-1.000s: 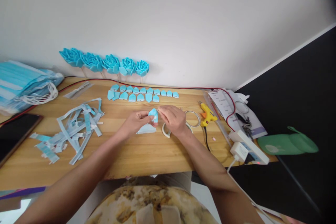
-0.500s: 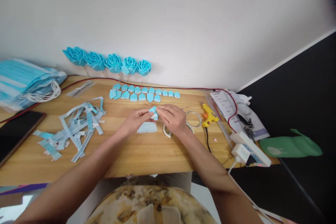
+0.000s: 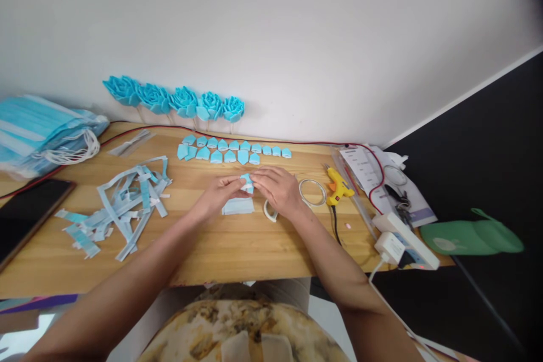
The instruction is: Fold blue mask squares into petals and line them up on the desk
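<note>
Between my two hands is a small folded piece of blue mask fabric (image 3: 247, 181). The fingertips of my left hand (image 3: 223, 195) pinch it from the left. From the right, my right hand (image 3: 278, 188) closes its thumb and fingers on the same piece. Just below them a flat pale blue fabric rectangle (image 3: 238, 206) lies on the wooden table (image 3: 203, 254). Partly hidden under my right hand is a white tape roll (image 3: 270, 212). Beyond my hands, folded blue petals (image 3: 229, 156) lie in two rows.
Several blue fabric flowers (image 3: 184, 102) on sticks lean against the wall. Fabric strips (image 3: 127, 206), a phone (image 3: 31, 215) and a mask stack (image 3: 38, 130) lie left. On the right are a tape ring (image 3: 313, 192), a yellow glue gun (image 3: 338, 185), a power strip (image 3: 407, 240) and a green pouch (image 3: 469, 237).
Both hands stay in place on the blue fabric piece, with only a slight shift of the fingers. Less of the tape roll shows beside my right wrist.
</note>
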Available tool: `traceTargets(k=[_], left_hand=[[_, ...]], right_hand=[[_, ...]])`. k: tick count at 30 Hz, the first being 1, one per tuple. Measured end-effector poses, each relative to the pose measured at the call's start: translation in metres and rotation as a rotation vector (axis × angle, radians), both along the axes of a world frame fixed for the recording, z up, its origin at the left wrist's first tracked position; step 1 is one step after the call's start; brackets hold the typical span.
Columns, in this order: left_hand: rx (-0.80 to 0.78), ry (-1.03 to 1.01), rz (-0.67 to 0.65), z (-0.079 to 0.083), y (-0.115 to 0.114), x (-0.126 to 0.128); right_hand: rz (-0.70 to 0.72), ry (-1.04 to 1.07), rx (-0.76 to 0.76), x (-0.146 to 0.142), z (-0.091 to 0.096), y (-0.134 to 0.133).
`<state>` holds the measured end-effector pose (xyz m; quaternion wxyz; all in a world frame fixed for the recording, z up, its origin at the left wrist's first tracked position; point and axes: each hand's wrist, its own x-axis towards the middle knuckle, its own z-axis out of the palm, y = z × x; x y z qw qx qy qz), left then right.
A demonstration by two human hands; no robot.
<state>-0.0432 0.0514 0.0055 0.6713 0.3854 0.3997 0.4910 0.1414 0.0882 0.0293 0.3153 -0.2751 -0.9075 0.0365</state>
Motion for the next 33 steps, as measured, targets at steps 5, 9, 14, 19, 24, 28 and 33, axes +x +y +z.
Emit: traceTargets(k=[5,9,14,19,24,28,33], left_hand=[[0.0,0.031,0.021,0.004,0.0,-0.001],[-0.003,0.164,0.021,0.004,0.001,-0.003],[0.052,0.295,0.021,0.004,0.001,-0.003],[0.104,0.42,0.021,0.014,-0.001,-0.001],[0.16,0.523,-0.011,0.015,-0.002,0.001],[0.187,0.539,-0.024,0.014,-0.002,0.003],[0.163,0.6,-0.016,0.017,-0.003,0.003]], right_hand=[[-0.007,0.128,-0.102,0.0,0.001,-0.003],[-0.11,0.35,-0.409,0.001,-0.004,-0.002],[-0.013,0.463,-0.818,-0.001,-0.011,0.002],[0.065,0.497,-0.982,-0.004,-0.013,0.0],[0.036,0.521,-1.0,-0.006,-0.019,0.001],[0.015,0.543,-0.973,-0.007,-0.02,0.001],[-0.006,0.557,-0.96,-0.007,-0.016,0.0]])
